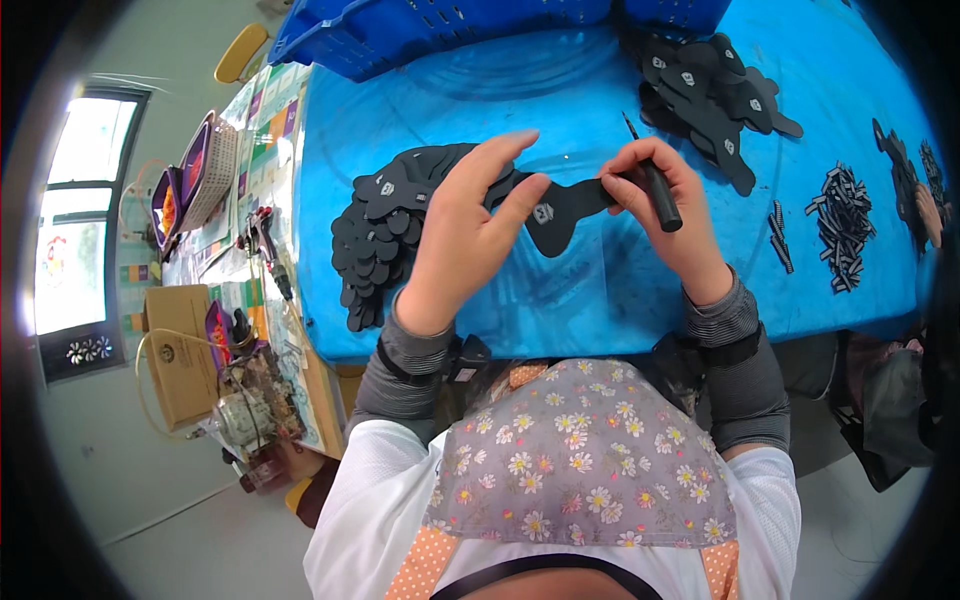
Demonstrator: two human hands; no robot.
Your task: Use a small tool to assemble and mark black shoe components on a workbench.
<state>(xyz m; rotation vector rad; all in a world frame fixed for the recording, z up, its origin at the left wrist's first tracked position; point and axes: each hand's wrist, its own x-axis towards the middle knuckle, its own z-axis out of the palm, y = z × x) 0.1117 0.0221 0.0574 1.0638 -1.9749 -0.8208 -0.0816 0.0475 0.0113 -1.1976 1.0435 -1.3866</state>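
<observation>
My right hand [665, 205] is closed, pinching one end of a flat black lobed piece [556, 215] between thumb and finger. The same hand also holds a pointed tool [660, 195] with a thick black handle, its thin dark tip facing away from me. At the piece's other end, my left hand [470, 230] has thumb and fingers apart. A small pale mark shows on the piece. Just beyond and left of my left hand lies a heap of similar black pieces [375, 235], overlapping one another and partly hidden by that hand.
A blue cloth [590, 290] covers the table. Blue plastic crates [400, 40] line the far edge. More black pieces [715, 90] lie at far right, near a pile of small striped strips [842, 225]. Another person's hand [928, 215] shows at the right rim.
</observation>
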